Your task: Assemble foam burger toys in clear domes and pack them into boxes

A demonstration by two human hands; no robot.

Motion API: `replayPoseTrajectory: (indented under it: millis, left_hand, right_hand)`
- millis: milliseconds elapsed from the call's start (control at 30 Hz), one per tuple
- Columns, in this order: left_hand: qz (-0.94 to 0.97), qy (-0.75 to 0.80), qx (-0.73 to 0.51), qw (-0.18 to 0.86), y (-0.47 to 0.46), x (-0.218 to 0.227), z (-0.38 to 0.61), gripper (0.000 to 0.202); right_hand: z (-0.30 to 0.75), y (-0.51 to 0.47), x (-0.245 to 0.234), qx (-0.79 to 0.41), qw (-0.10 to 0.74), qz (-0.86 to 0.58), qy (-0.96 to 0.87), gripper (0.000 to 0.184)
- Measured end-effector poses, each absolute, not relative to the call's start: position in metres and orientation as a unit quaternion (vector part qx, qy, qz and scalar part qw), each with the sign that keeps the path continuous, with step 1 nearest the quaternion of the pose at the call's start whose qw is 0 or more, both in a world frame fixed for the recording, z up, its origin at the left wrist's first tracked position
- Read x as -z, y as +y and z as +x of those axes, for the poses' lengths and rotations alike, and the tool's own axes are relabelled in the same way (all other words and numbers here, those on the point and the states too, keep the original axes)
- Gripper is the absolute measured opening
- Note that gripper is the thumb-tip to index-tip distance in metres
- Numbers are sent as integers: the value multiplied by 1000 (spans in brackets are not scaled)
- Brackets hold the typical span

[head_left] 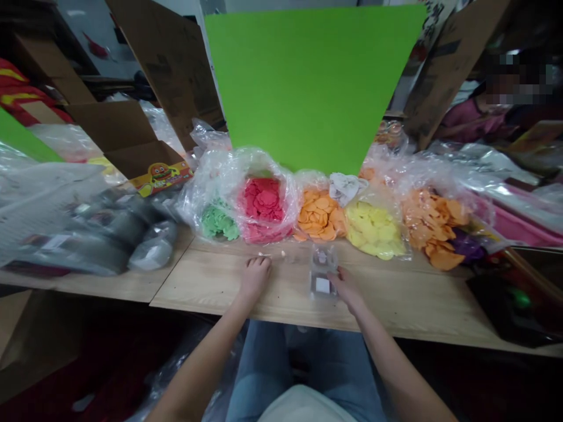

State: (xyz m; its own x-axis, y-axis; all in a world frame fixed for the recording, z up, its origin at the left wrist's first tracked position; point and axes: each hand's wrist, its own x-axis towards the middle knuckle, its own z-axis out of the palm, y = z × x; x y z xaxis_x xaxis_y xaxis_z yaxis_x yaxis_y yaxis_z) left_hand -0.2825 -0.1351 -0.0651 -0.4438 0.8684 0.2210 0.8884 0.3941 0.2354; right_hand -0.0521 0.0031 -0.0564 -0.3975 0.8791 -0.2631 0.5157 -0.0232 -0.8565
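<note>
Fingers [336, 275] of the right hand [347, 287], at one o'clock, are holding the right edge of a clear two-part plastic box [322, 271], which is lying at twelve o'clock on the pale wood-grained table [398, 296]. At eleven o'clock I am seeing the left hand [256, 271] resting, fingers bunched downward; I cannot tell whether it is pinching anything. Small pale bits [282, 254] are lying just beside it. Beyond, I am viewing thin green pieces [220, 223] at eleven, flat orange pieces [320, 215] at twelve, flat yellow pieces [373, 227] at one.
</note>
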Motion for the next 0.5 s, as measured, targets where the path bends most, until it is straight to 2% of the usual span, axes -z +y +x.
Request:
replayPoseTrajectory:
  millis: [167, 333, 500]
  left_hand:
    - [-504, -854, 125, 31, -139, 54, -262, 28]
    - [-492, -865, 95, -8, -134, 51, -226, 22]
    - [-517, -850, 82, -61, -117, 52, -195, 28]
  right_hand:
    - [-25, 22, 69, -409, 167, -550, -709, 50]
    - [-12, 32, 61, -322, 156, -562, -746, 32]
    - [-4, 28, 47, -261, 160, -575, -759, 22]
